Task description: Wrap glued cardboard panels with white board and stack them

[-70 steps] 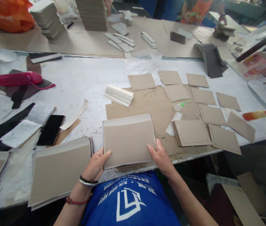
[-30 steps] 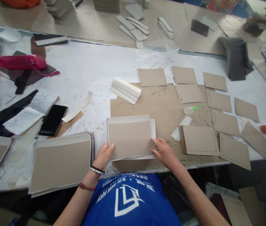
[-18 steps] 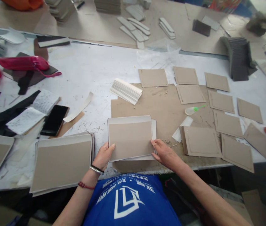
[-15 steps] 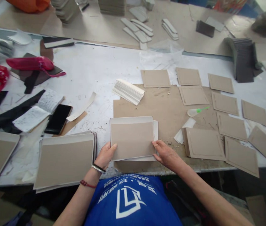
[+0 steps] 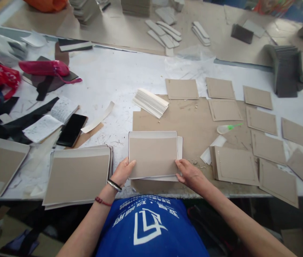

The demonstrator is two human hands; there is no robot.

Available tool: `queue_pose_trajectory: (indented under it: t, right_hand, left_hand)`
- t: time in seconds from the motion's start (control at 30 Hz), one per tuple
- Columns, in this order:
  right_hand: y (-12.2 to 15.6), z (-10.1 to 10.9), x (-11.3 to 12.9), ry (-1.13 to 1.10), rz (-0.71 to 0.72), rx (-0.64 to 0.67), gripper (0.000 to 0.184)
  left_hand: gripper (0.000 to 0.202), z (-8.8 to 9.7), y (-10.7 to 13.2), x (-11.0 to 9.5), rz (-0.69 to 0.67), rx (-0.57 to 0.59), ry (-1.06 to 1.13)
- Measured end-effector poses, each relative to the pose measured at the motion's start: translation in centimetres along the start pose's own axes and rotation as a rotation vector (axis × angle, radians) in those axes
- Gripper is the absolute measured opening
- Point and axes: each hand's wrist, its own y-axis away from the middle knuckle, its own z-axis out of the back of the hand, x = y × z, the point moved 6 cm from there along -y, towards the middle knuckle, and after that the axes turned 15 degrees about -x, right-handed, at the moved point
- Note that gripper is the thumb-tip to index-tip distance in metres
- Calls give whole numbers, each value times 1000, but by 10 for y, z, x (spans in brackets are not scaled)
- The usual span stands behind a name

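A tan card with a pale border (image 5: 153,154) lies on a brown board (image 5: 191,121) near the table's front edge, with a white sheet peeking out under its right side. My left hand (image 5: 123,172) grips the card's lower left corner, thumb on top. My right hand (image 5: 190,174) pinches its lower right corner. Beside my left hand sits a stack of larger tan-faced boards (image 5: 78,175).
Several small tan cards (image 5: 261,120) are spread to the right, with a thicker pile (image 5: 234,165) near my right hand. A stack of white strips (image 5: 151,102), a glue bottle (image 5: 228,127), a black phone (image 5: 71,130), notes and a pink pouch (image 5: 44,67) lie around.
The top card has shifted slightly left, baring a white sheet at its right edge. My right hand moved from the bottom edge to the lower right corner. The view drifted left.
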Motion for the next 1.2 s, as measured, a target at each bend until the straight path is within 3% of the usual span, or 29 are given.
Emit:
queue_pose_trajectory:
  t: [0.37, 0.5, 0.57, 0.67, 0.77, 0.83, 0.93, 1.03, 1.2]
  right_hand:
    - [1, 1, 3, -2, -21, 12, 45]
    - [-2, 8, 1, -131, -55, -42, 44]
    - [-4, 11, -3, -265, -127, -97, 41]
    - [-3, 9, -18, -411, -367, -223, 33]
    - [3, 4, -28, -444, -579, -326, 29]
    - [3, 4, -29, -416, -625, -355, 31]
    - [-10, 17, -20, -221, -552, -454, 34]
    - [-34, 27, 2, -41, -365, -512, 42]
    - [-67, 5, 33, 25, -155, -404, 58]
  left_hand:
    - [40, 1, 0, 0, -30, -19, -15]
    - [38, 1, -2, 4, -9, -37, 50]
    - [39, 2, -2, 6, 7, -48, 81]
    - [44, 4, 0, 7, 17, -27, 123]
    - [49, 4, 4, 5, 18, 15, 157]
    - [51, 3, 6, 3, 20, 30, 159]
    - [51, 0, 8, 0, 15, 27, 121]
    - [48, -3, 7, 1, 21, 16, 84]
    - [50, -5, 2, 3, 34, 26, 42]
